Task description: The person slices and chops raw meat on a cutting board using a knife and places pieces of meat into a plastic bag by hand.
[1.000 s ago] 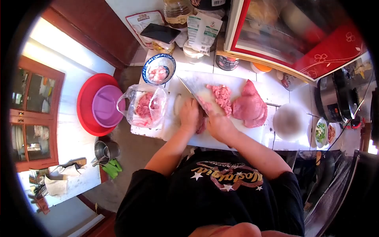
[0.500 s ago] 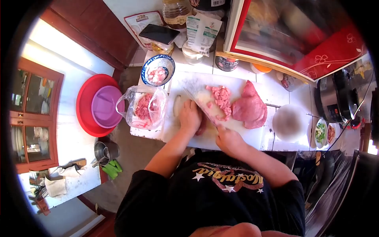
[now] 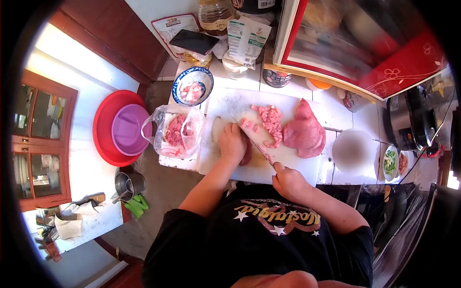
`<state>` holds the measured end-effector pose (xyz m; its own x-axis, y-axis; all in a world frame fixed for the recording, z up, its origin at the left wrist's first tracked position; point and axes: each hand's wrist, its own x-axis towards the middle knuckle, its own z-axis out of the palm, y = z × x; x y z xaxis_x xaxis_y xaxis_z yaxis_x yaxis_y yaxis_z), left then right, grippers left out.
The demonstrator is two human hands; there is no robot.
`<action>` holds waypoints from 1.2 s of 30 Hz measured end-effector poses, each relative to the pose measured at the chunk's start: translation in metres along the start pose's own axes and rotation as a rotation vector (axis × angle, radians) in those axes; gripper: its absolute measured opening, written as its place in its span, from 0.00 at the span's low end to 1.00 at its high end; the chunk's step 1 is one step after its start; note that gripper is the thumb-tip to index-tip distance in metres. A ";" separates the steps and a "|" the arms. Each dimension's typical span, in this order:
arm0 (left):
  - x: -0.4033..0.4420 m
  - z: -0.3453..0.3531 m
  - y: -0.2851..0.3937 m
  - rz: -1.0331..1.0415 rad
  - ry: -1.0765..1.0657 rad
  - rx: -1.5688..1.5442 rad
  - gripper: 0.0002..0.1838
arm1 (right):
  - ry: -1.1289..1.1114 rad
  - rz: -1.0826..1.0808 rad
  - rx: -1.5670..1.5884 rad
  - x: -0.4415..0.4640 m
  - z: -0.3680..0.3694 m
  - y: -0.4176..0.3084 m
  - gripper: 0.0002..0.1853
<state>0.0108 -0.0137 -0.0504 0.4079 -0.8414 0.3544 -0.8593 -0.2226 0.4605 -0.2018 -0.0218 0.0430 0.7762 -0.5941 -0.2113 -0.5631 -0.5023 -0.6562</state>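
Head view, centre of frame. I'm reading the left hand (image 3: pixel 232 143) as clamping on a raw, deep-pink strip of meat (image 3: pixel 247 152); its fingers are bunching together, hiding the upper part. The strip is lying just right of that grip, its long axis running roughly up and down the frame, on a white cutting board (image 3: pixel 307 165) on the white-tiled table (image 3: pixel 336 115).

My right hand (image 3: pixel 291 182) is sitting lower right of the strip, its grip closing on the handle of a long, broad-bladed metal knife (image 3: pixel 255 139). The blade is slanting from that handle toward the upper left, passing just beside the strip's right side. The left hand is lying nearer the strip; the strip is sitting between it and the blade. I can't tell whether the edge is touching meat. Pale-pink diced meat (image 3: pixel 270 120) is lying to the blade's right, and a large pink slab of meat (image 3: pixel 303 132) farther right.
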 end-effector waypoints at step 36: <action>-0.006 0.000 0.003 0.011 0.100 -0.012 0.06 | -0.038 -0.030 0.035 0.010 -0.003 0.011 0.12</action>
<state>0.0057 -0.0092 -0.0507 0.4274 -0.7905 0.4386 -0.8604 -0.2067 0.4658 -0.2016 -0.0353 0.0359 0.8033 -0.5542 -0.2181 -0.5295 -0.4970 -0.6875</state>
